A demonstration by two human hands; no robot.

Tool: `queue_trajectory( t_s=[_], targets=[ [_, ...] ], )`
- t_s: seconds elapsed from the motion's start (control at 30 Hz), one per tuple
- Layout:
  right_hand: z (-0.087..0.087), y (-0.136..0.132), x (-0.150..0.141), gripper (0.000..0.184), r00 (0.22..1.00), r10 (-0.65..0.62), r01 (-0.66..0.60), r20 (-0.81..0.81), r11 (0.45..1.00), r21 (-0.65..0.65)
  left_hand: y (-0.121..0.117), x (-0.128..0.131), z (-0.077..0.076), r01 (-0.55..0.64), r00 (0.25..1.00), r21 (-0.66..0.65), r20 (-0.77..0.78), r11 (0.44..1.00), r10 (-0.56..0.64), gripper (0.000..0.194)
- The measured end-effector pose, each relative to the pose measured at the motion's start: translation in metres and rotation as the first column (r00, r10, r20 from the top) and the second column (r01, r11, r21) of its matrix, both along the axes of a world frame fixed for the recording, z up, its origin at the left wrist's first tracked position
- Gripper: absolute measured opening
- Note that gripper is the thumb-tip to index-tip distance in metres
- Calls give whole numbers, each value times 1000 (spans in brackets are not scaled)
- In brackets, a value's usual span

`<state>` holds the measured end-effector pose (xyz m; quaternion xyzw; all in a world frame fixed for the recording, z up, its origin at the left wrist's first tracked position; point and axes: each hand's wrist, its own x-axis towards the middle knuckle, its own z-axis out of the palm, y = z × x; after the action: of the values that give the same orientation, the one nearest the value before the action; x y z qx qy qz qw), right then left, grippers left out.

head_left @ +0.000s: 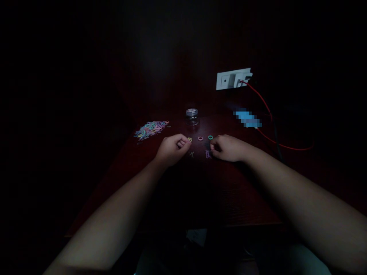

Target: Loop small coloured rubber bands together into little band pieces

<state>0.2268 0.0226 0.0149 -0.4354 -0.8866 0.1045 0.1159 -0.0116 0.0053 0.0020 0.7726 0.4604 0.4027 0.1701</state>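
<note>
My left hand (175, 149) rests on the dark red table with its fingers curled closed. Its fingertips are beside a small yellow ring (189, 139); whether they touch it or hold something I cannot tell. My right hand (229, 148) is closed too, thumb and fingers pressed together, their contents hidden. Just behind those fingers lies a green ring (210, 137), and a pink ring (200, 138) sits between the hands. An orange ring (220, 135) is partly covered by my right hand. Thin purple pieces (208, 154) and thin yellowish pieces (192, 154) lie nearer to me.
A pile of thin coloured pieces and rings (151, 130) lies at the left. Behind the rings stands a clear lidded jar (192, 116). At right are a blurred blue object (247, 118), a red cable (263, 101) and a wall socket (225, 80). The surroundings are very dark.
</note>
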Motion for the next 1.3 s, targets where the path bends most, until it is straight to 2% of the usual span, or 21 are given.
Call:
queue_trajectory(
  t_s=[0.5, 0.63, 0.73, 0.8, 0.83, 0.87, 0.9, 0.97, 1.0, 1.17, 1.3],
  targets=[
    [-3, 0, -1, 11, 1000, 23, -23, 9, 999, -40, 11, -15, -3, -77, 997, 7, 0, 997, 77, 20],
    [-4, -2, -3, 15, 1000, 16, -16, 15, 998, -55, 19, -26, -5, -158, 987, -9, -23, 987, 158, 21],
    [-3, -4, -4, 19, 1000, 16, -16, 9, 998, -62, 25, -42, -5, -278, 958, -18, -81, 960, 276, 19],
    [-2, -5, -4, 22, 1000, 18, -19, -7, 998, -54, 30, -59, -5, -446, 886, 83, -103, 891, 452, 21],
    [-1, -5, -3, 23, 1000, 14, -14, -14, 999, -48, 32, -70, -7, -555, 816, 137, -100, 821, 569, 28],
    [-1, -5, -3, 24, 1000, 4, -5, -21, 999, -38, 35, -81, -8, -660, 733, 134, -97, 739, 673, 36],
    [0, -4, -3, 23, 1000, -8, 7, -26, 1000, -24, 37, -92, -11, -749, 649, 77, -114, 658, 752, 39],
    [0, -2, -2, 22, 999, -27, 27, -36, 1000, 6, 42, -112, -16, -848, 528, -87, -219, 523, 821, 46],
    [0, -2, -1, 22, 998, -32, 33, -44, 999, 22, 45, -119, -20, -862, 507, -126, -242, 491, 827, 47],
    [0, 0, 0, 28, 991, -62, 72, -120, 994, 83, 54, -137, -31, -886, 463, -153, -278, 437, 842, 46],
    [3, 0, 0, 33, 971, -106, 132, -215, 985, 109, 55, -142, -35, -881, 470, -119, -327, 458, 820, 40]
  ],
)
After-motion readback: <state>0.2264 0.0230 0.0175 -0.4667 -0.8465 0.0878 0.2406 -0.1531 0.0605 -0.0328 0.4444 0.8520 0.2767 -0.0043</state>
